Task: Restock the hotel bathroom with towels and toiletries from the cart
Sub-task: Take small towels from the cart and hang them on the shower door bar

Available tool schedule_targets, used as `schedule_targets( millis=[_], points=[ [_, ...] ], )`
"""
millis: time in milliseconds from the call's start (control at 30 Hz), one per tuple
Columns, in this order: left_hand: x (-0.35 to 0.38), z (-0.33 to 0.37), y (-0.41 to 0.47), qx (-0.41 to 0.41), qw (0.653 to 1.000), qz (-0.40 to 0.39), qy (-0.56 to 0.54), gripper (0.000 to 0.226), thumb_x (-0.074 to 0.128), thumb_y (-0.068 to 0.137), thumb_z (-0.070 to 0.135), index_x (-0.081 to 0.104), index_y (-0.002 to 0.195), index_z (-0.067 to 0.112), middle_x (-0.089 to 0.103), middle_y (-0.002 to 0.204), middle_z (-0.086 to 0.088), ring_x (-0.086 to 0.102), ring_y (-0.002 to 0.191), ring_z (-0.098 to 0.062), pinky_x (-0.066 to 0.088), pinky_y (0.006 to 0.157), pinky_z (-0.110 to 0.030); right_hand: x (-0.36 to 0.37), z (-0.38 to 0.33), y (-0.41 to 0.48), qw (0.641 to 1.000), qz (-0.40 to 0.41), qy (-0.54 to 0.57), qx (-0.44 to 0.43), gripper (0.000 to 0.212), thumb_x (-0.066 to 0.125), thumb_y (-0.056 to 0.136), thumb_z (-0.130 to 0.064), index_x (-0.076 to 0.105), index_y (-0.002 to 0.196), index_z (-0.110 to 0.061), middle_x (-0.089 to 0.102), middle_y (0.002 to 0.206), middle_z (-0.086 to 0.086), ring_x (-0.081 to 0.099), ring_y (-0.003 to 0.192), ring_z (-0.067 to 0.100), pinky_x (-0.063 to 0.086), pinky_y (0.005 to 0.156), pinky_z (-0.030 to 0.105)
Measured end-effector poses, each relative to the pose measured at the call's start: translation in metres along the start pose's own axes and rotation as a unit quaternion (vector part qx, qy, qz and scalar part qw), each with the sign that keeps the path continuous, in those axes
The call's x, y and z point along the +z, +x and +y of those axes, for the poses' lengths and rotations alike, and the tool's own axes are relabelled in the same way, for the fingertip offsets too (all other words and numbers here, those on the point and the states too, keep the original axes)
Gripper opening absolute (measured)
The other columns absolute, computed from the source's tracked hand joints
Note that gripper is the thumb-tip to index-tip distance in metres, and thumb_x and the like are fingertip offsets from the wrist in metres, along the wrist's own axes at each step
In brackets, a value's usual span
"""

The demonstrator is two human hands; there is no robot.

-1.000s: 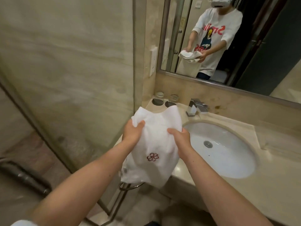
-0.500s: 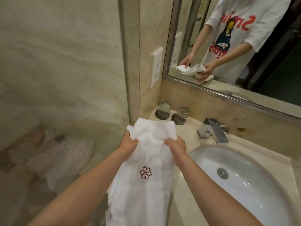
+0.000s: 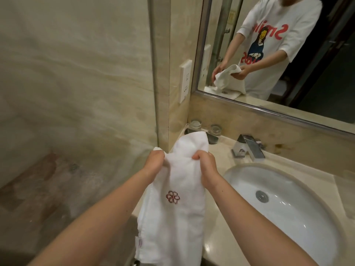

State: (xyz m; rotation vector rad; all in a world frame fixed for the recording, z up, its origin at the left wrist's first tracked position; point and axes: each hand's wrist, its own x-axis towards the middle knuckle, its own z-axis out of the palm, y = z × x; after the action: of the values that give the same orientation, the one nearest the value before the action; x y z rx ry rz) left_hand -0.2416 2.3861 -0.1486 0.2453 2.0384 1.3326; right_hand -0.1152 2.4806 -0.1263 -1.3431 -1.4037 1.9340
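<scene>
A white towel (image 3: 178,214) with a red flower emblem hangs down over the left end of the vanity counter (image 3: 219,150). My left hand (image 3: 154,162) grips its upper left edge, fingers curled into the cloth. My right hand (image 3: 205,167) grips the upper right part, bunching it. The towel's top flops forward above both hands. Its lower end with a small label hangs past the counter's front edge.
A white oval sink (image 3: 284,206) lies to the right, with a chrome faucet (image 3: 247,147) behind it. Two upturned glasses (image 3: 215,131) stand in the back left corner. A mirror (image 3: 278,54) and a wall socket (image 3: 185,80) are above; a glass shower wall (image 3: 76,93) is at left.
Both hands have bunched the towel's top tighter, so it now curls up above them. The view has shifted a little closer to the counter.
</scene>
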Motion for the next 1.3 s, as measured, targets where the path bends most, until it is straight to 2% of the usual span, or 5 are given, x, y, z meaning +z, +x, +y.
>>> schedule_targets(
  millis=[233, 433, 667, 967, 1300],
  points=[
    [-0.019, -0.032, -0.078, -0.028, 0.994, -0.095, -0.05, 0.048, 0.041, 0.088, 0.064, 0.054, 0.114, 0.025, 0.058, 0.11, 0.001, 0.055, 0.107, -0.021, 0.041, 0.094, -0.033, -0.01, 0.014, -0.089, 0.998, 0.014, 0.068, -0.004, 0.037, 0.053, 0.046, -0.018, 0.056, 0.083, -0.013, 0.057, 0.084, 0.009, 0.055, 0.08, 0.027, 0.044, 0.075, 0.037],
    [-0.039, -0.045, -0.136, 0.033, 0.989, -0.054, -0.133, 0.043, 0.066, 0.086, 0.045, 0.061, 0.113, 0.011, 0.065, 0.096, 0.001, 0.061, 0.084, -0.015, 0.049, 0.071, -0.029, -0.017, 0.027, -0.156, 0.995, 0.045, 0.086, -0.031, 0.034, 0.052, 0.049, -0.015, 0.055, 0.083, -0.013, 0.056, 0.082, 0.008, 0.054, 0.078, 0.027, 0.044, 0.073, 0.035],
    [-0.068, -0.048, -0.182, 0.074, 0.984, -0.075, -0.146, 0.113, 0.086, 0.039, 0.068, 0.053, 0.137, 0.02, 0.062, 0.129, -0.001, 0.062, 0.113, -0.021, 0.047, 0.102, -0.044, -0.026, 0.036, -0.213, 0.991, 0.075, 0.082, -0.075, 0.012, 0.052, 0.065, -0.009, 0.05, 0.076, -0.012, 0.049, 0.079, 0.006, 0.046, 0.075, 0.024, 0.038, 0.066, 0.032],
    [-0.08, -0.076, -0.287, 0.145, 0.973, 0.024, -0.178, 0.063, 0.085, 0.07, 0.029, 0.061, 0.127, 0.02, 0.066, 0.114, -0.002, 0.066, 0.098, -0.02, 0.055, 0.091, -0.037, -0.048, 0.061, -0.305, 0.991, 0.033, 0.084, -0.103, 0.011, 0.046, 0.072, -0.002, 0.048, 0.077, -0.011, 0.047, 0.076, 0.006, 0.046, 0.069, 0.022, 0.039, 0.059, 0.028],
    [-0.135, -0.157, -0.422, 0.217, 0.954, 0.124, -0.167, 0.069, 0.073, 0.081, 0.005, 0.044, 0.143, 0.015, 0.052, 0.127, 0.007, 0.055, 0.109, -0.011, 0.044, 0.087, -0.021, -0.035, 0.123, -0.42, 0.996, -0.024, 0.032, -0.084, 0.004, 0.048, 0.073, -0.004, 0.047, 0.075, -0.008, 0.047, 0.078, 0.006, 0.046, 0.071, 0.022, 0.039, 0.062, 0.029]
  ],
)
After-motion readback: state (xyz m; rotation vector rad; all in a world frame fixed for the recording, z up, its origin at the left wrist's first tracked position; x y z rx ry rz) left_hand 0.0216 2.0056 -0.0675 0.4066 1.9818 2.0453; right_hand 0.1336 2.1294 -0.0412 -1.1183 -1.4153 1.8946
